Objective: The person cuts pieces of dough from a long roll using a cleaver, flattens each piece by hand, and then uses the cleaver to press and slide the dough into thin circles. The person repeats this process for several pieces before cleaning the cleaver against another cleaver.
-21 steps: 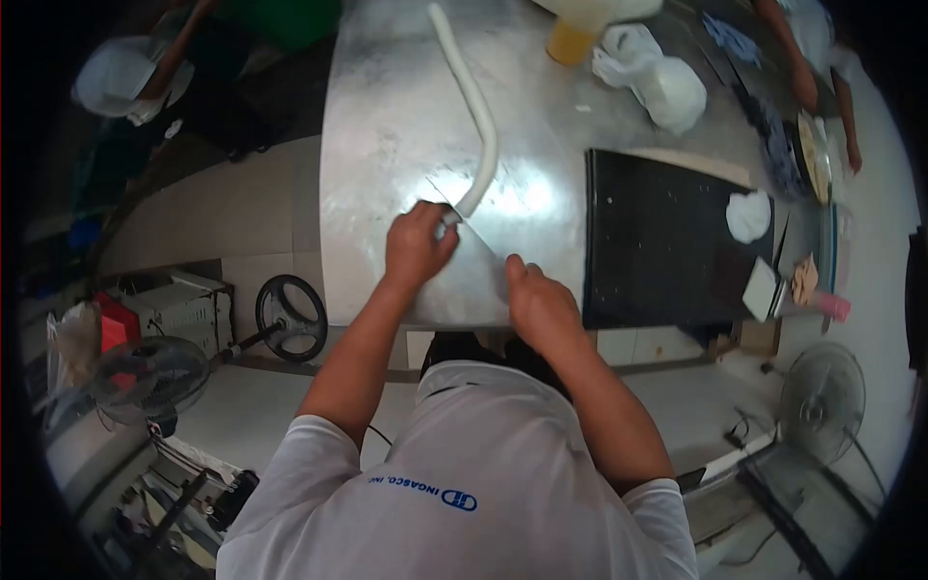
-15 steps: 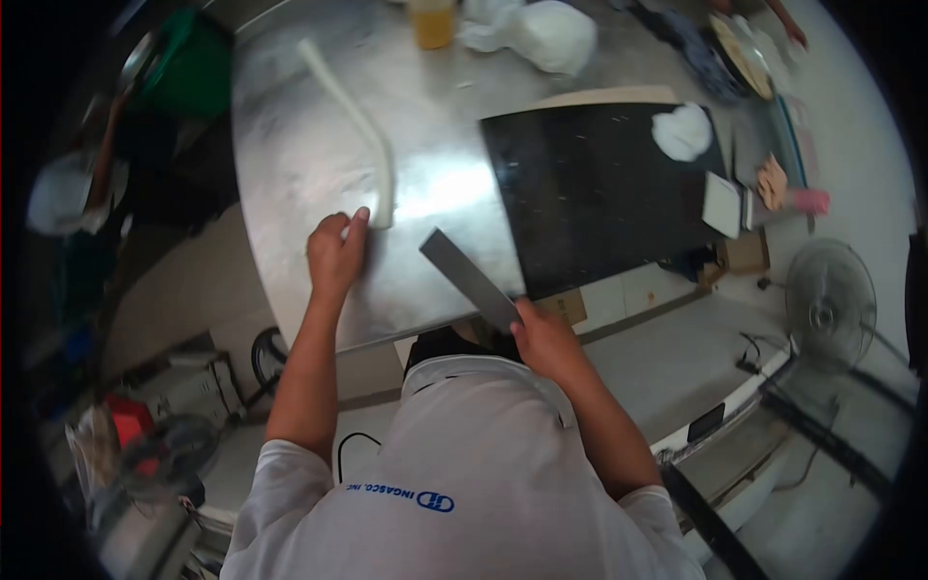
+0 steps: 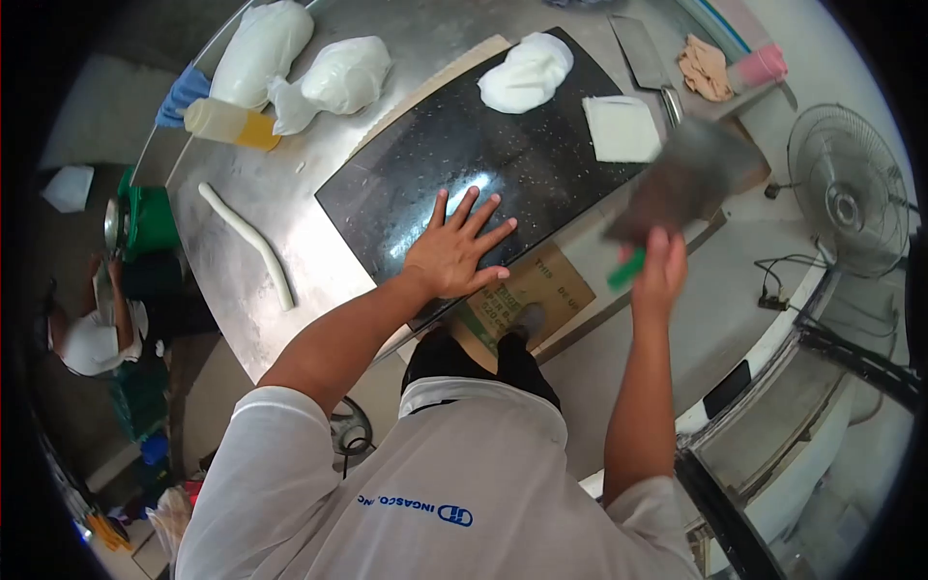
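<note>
My left hand (image 3: 454,246) lies with fingers spread on the near part of a black speckled board (image 3: 416,169). Off to its left, a long white dough rope (image 3: 253,244) rests on the steel table, apart from the hand. My right hand (image 3: 659,275) grips a cleaver (image 3: 684,184) with a broad dark blade and a green handle, raised right of the board and smeared by motion. On the board sit a bunched white cloth (image 3: 527,73) and a folded white cloth (image 3: 622,130).
A bottle of yellow liquid (image 3: 232,124) and white bags (image 3: 346,75) are on the steel table (image 3: 217,208). Another cleaver (image 3: 638,56) lies at the back right, by a tan cloth (image 3: 705,68). A fan (image 3: 846,198) stands right. Another person (image 3: 97,333) is at far left.
My left hand has left the dough rope's end and now lies on the black board. The cleaver in my right hand has swung up and right. The view has turned.
</note>
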{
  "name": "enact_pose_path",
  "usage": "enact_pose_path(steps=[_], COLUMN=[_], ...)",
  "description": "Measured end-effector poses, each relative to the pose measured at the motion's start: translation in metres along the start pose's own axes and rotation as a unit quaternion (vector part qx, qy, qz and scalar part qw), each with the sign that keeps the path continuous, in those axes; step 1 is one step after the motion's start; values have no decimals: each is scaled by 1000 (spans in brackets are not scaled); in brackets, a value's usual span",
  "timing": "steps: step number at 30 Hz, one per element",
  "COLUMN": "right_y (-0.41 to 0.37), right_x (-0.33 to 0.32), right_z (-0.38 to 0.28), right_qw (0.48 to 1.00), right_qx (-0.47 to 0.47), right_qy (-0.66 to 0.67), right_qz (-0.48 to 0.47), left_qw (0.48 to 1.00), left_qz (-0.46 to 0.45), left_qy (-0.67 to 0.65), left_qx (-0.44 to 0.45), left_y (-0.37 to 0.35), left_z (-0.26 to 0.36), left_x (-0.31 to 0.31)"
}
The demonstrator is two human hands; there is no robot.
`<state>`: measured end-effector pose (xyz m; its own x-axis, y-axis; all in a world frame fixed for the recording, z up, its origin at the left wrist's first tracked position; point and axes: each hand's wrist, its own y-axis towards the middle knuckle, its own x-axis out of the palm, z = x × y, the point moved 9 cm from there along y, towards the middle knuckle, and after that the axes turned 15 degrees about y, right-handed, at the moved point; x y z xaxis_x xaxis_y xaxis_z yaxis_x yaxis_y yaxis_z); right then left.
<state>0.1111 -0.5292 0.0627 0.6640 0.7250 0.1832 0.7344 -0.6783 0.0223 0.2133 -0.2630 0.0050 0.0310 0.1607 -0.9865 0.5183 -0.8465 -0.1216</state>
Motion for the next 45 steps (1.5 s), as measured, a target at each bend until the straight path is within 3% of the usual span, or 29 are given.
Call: enact_pose_path(steps=[2, 3, 5, 6, 7, 9, 10, 12, 14, 17, 21, 24, 25, 26, 27, 28, 30, 36, 41, 43, 45], right_y=[48, 50, 41, 32, 13, -43, -75, -149, -188, -148, -77, -103, -131, -161, -189, -180, -182, -100, -186, -192, -165], right_x=[15, 17, 18, 22, 29, 38, 40, 70, 86, 91, 108, 103, 103, 94, 86, 98, 88, 118, 99, 87, 85], right_z=[75, 78, 107, 100, 86, 86, 100, 122, 144, 141, 131, 124, 113, 120, 129, 125, 114, 107, 108, 103, 107], right_qw=[987, 986, 938, 938, 944, 924, 899, 878, 842, 830, 831, 848, 853, 861, 883, 883, 826, 829, 844, 830, 820], right_qx=[144, 144, 334, 333, 326, 345, 361, 303, 316, 306, 325, 301, 319, 242, 116, 118, 346, 273, 297, 347, 354], right_qy=[66, 75, 55, 57, -20, -146, -191, -174, -264, -285, -275, -266, -228, -245, -309, -310, -372, -402, -338, -371, -388], right_qz=[28, 35, 73, 77, 38, -81, -161, -327, -347, -369, -359, -344, -345, -375, -333, -333, -244, -276, -291, -231, -229], left_qw=[1000, 1000, 998, 998, 995, 983, 994, 981, 977, 975, 992, 992, 978, 954, 939, 934, 937, 950, 936, 931, 928], left_qz=[-4, -4, 26, 26, 29, 52, 40, 65, 27, 10, 53, 59, 53, 45, 60, 40, 83, 122, 85, 92, 127], left_qy=[10, -1, -19, -17, -72, -173, -94, -80, -69, -72, -7, 21, -1, -26, -50, -76, -63, -21, -73, -73, -67], left_qx=[14, 29, 59, 63, 58, 19, 24, 163, 200, 209, 117, 107, 202, 297, 334, 346, 334, 286, 334, 347, 344], left_y=[2, 3, 9, 12, 14, 9, 5, -10, -29, -20, 42, 38, 21, -2, -22, -25, -5, 61, -9, 2, 16], left_z=[2, 3, 0, -4, -9, -18, -16, 5, 14, 12, -23, -22, -2, 18, 29, 36, 29, -21, 23, 34, 35], left_x=[2, 3, -2, -4, -8, -21, -38, -20, 5, 10, -7, -10, -2, 6, 7, 7, -2, -18, 0, -3, -7])
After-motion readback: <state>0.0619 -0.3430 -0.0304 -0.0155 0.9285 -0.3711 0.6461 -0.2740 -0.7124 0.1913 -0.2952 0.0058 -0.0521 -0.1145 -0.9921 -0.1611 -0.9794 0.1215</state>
